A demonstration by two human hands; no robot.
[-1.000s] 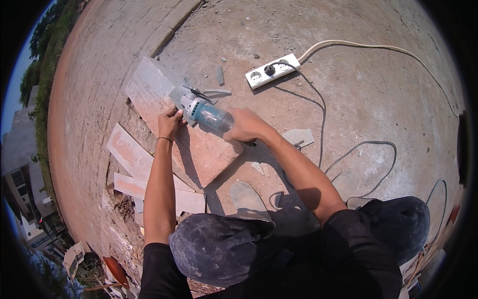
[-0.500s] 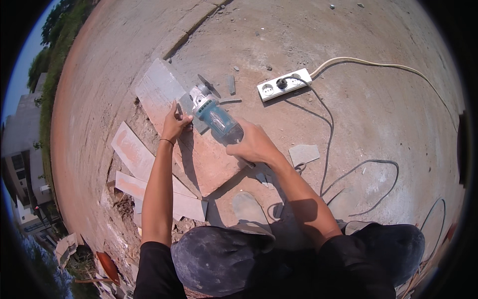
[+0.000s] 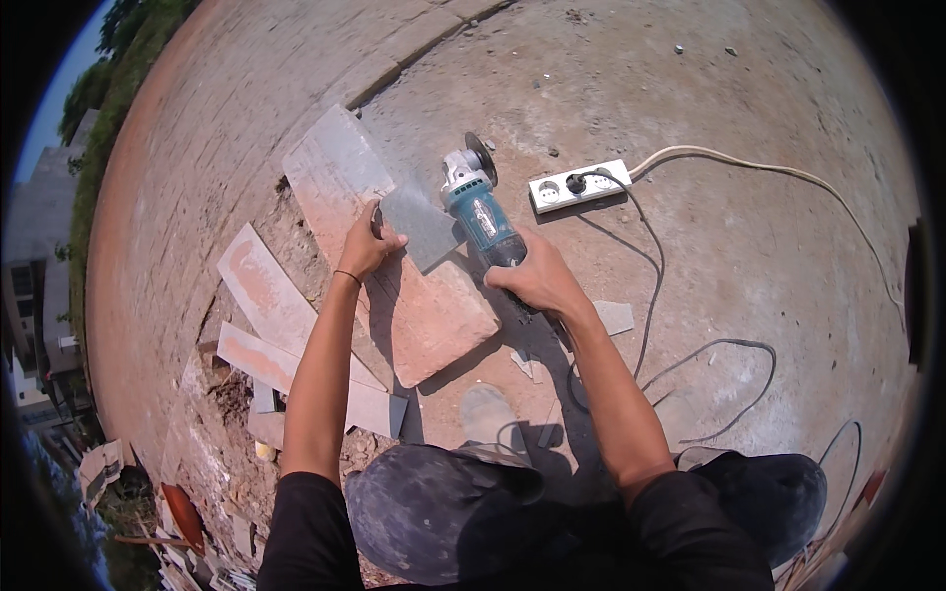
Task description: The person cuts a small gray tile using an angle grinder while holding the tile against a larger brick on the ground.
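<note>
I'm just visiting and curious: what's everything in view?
Slab: one, orange and grey, centre
Tile piece: one, grey, on the slab
Angle grinder: one, teal, right of the tile piece
Power strip: one, white, upper right
Cables: one cream, at least one dark, right
Long strips: two, pale and orange, lower left
Building: at least one, grey, left edge
Greenery: uncounted, green, upper left
Sleeves: two, black, lower edge
Left hand: one, bare, at tile piece
Right hand: one, bare, gripping grinder

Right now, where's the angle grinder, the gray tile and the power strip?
Angle grinder (image 3: 484, 215): head view, teal body.
Gray tile (image 3: 424, 225): head view, flat face.
Power strip (image 3: 562, 196): head view, white casing.
</note>
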